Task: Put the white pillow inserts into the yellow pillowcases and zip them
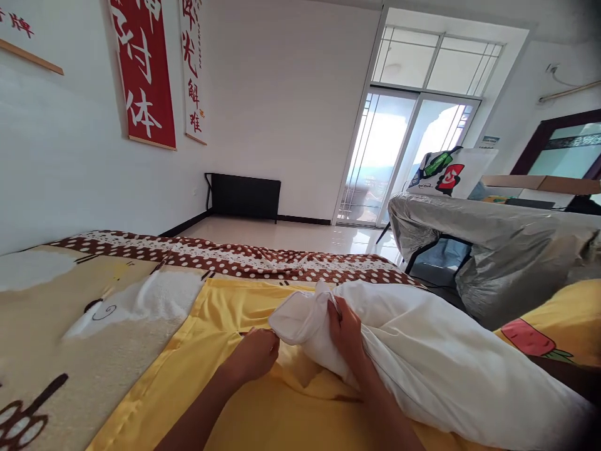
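Observation:
A white pillow [436, 357] lies across a yellow pillowcase or cloth [225, 313] on the bed. My right hand [346, 332] is closed around the bunched end of the pillow, fingers wrapped over it. My left hand [256, 354] is curled just left of that end, pinching the yellow cloth beside the white fabric.
A patterned beige blanket [70, 326] with a brown dotted border covers the bed at left. A grey-covered table [493, 244] with boxes stands at right. Red banners [145, 69] hang on the wall, and glass doors [399, 156] are at the back.

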`<state>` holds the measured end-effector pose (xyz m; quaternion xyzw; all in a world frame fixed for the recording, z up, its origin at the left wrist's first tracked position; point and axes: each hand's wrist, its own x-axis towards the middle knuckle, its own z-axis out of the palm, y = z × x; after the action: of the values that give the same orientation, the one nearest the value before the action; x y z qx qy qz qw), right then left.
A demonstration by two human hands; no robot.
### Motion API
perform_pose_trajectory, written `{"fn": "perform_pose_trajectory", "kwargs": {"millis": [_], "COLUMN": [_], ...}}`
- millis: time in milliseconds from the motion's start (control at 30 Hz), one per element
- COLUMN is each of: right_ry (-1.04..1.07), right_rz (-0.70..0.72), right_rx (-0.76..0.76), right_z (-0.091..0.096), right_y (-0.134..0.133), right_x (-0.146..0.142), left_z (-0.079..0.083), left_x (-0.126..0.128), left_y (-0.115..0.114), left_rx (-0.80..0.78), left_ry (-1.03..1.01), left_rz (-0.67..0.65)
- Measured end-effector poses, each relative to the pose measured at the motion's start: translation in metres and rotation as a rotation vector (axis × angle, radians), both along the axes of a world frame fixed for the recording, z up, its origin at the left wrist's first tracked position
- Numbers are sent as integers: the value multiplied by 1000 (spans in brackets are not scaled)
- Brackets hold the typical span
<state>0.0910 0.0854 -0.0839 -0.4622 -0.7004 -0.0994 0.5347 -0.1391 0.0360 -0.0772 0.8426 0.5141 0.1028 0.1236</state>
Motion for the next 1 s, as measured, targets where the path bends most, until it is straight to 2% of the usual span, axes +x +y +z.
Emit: {"fn": "perform_pose_trajectory", "kwargs": {"millis": [67, 167, 267, 367, 533, 700, 833, 1000], "right_ry": [1, -18, -20, -30, -130, -374, -510, -535], "right_rz": [52, 100, 112, 100, 66, -5, -53, -129], "right_rx": [-33, -51, -25, 34, 133, 104, 75, 117], "right_z": [2, 3, 9, 20, 29, 17, 11, 28], "right_y": [-1, -3, -6, -10, -20, -25, -20, -3], "right_x": [0, -3, -3, 0, -2, -28, -48, -57], "left_z": [-8, -25, -39, -47, -48, -45, -45, -46], "left_x": [-10, -21, -27, -29, -28, -29, -32, -37], "left_y": [11, 23, 29, 32, 35, 39, 45, 51], "left_rx": [19, -17, -73, -99, -85, 24, 37, 8], "left_ry": [4, 26, 55, 72, 45, -51, -149, -260], "left_rz": [70, 92, 120, 166, 220, 240, 223, 184]}}
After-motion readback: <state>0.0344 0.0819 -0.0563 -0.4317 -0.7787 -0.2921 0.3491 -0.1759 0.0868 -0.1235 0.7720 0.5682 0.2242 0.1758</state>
